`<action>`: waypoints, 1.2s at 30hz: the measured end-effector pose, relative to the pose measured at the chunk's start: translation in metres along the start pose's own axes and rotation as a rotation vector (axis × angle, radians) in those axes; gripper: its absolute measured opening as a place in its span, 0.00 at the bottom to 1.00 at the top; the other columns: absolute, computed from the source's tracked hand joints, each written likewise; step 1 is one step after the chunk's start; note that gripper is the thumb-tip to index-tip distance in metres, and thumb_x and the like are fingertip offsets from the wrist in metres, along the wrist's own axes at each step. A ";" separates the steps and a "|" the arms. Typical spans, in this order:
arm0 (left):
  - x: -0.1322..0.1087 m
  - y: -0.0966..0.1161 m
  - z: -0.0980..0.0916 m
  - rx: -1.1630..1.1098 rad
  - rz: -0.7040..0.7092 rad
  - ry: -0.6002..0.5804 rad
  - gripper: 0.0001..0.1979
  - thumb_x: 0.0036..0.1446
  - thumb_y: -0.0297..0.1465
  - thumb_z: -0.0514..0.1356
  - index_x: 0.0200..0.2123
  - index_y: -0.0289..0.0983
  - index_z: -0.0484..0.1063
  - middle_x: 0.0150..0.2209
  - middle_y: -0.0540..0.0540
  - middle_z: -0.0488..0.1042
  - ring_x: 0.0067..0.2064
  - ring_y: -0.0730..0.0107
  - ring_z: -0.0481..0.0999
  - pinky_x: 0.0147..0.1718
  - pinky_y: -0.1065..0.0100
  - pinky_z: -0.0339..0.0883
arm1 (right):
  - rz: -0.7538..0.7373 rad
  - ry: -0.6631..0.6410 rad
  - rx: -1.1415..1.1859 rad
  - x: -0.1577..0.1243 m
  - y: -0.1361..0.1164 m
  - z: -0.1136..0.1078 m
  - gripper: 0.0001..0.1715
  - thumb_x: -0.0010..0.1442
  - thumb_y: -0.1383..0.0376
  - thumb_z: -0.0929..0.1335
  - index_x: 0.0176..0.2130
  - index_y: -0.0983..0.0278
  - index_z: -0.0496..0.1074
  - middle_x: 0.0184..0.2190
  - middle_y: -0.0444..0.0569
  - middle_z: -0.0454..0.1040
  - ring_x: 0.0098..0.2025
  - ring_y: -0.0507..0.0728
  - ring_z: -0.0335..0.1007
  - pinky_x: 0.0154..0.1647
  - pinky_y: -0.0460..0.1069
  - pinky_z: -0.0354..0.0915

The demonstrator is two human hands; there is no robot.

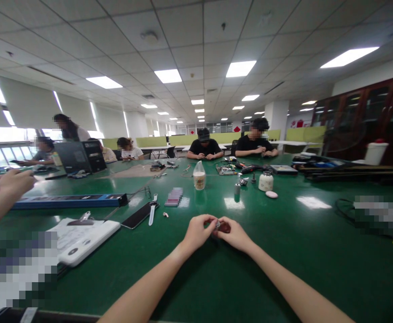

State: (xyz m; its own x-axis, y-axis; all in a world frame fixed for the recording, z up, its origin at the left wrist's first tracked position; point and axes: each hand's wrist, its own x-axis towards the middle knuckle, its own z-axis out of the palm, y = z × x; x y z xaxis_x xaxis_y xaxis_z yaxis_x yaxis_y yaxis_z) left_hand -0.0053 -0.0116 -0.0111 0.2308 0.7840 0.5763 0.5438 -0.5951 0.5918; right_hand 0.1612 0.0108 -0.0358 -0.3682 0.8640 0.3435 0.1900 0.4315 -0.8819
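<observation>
Left hand (198, 229): fingers pinched on a small silver piece (217, 224), at the meeting point of both hands. Right hand (235, 234): fingers closed about a reddish-brown piece (224, 229), directly beside the silver one; whether the two are joined cannot be told. Both pieces held above the near middle of the green tabletop (317, 255), between the hands. Step in hand, by judgement: close two-handed fingertip work on these pieces. Next move, by judgement: calls for a steady left pinch and fine adjustment by the right fingers, pieces kept together. Ahead of the hands: one bagged cup (199, 180); to its right, one small can (237, 192), one jar (266, 181), and one pale disc (271, 194) just beside the jar. Left of the hands: one earbud (165, 215), one white-strapped watch (153, 208) touching a dark phone (135, 216), one clipboard (91, 246). Far left: a co-worker's hand (16, 185), near a long blue box (64, 201). Opposite: two seated co-workers in black shirts.
</observation>
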 end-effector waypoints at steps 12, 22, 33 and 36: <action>0.000 -0.003 0.002 0.041 0.025 0.095 0.11 0.56 0.34 0.61 0.41 0.40 0.79 0.39 0.45 0.77 0.44 0.63 0.74 0.45 0.64 0.66 | -0.063 0.011 -0.206 -0.005 -0.001 -0.002 0.14 0.52 0.62 0.71 0.40 0.61 0.70 0.32 0.46 0.78 0.34 0.56 0.76 0.37 0.50 0.70; 0.009 -0.012 -0.011 0.182 0.002 0.254 0.10 0.57 0.39 0.61 0.35 0.43 0.81 0.36 0.46 0.76 0.44 0.62 0.70 0.46 0.62 0.62 | -0.072 0.019 -0.272 -0.006 -0.004 -0.003 0.15 0.53 0.59 0.71 0.41 0.61 0.70 0.34 0.46 0.79 0.34 0.56 0.76 0.38 0.50 0.69; 0.003 -0.048 -0.023 0.488 -0.405 0.068 0.10 0.52 0.44 0.62 0.32 0.50 0.82 0.43 0.44 0.76 0.50 0.47 0.66 0.48 0.48 0.58 | -0.065 0.002 -0.302 -0.008 -0.009 -0.004 0.15 0.54 0.58 0.70 0.42 0.60 0.71 0.35 0.46 0.79 0.35 0.56 0.75 0.39 0.50 0.69; 0.006 -0.039 -0.020 0.342 -0.258 0.146 0.11 0.56 0.40 0.59 0.35 0.44 0.81 0.40 0.45 0.79 0.47 0.56 0.71 0.48 0.56 0.61 | -0.069 0.008 -0.309 -0.008 -0.008 -0.004 0.15 0.54 0.58 0.71 0.41 0.60 0.70 0.35 0.45 0.79 0.35 0.56 0.75 0.39 0.50 0.69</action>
State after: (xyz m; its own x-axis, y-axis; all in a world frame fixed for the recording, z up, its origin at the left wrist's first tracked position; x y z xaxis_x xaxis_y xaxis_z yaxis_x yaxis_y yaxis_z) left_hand -0.0409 0.0127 -0.0199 -0.0503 0.8513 0.5223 0.8095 -0.2716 0.5205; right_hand 0.1663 0.0011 -0.0299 -0.3832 0.8312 0.4029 0.4330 0.5469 -0.7165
